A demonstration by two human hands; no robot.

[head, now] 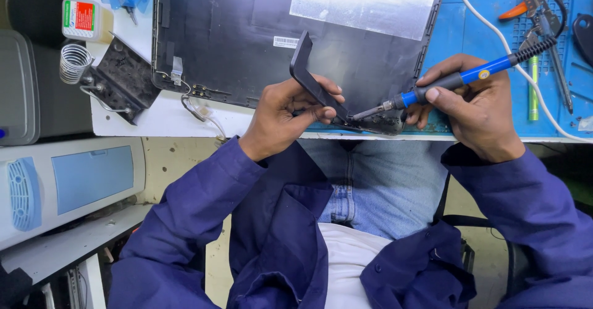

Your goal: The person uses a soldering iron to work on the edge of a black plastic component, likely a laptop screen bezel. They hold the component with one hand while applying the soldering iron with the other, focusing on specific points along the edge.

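My left hand [287,111] pinches the black angled bracket [312,80] steady at the laptop lid's [247,37] near corner so my right hand [469,102], wrapped around the blue soldering iron [457,80], can bring its tip onto the joint.

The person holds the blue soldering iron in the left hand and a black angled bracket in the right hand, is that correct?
No, the hands are swapped. The head view shows the right hand holding the soldering iron, and the left hand holding the black bracket.
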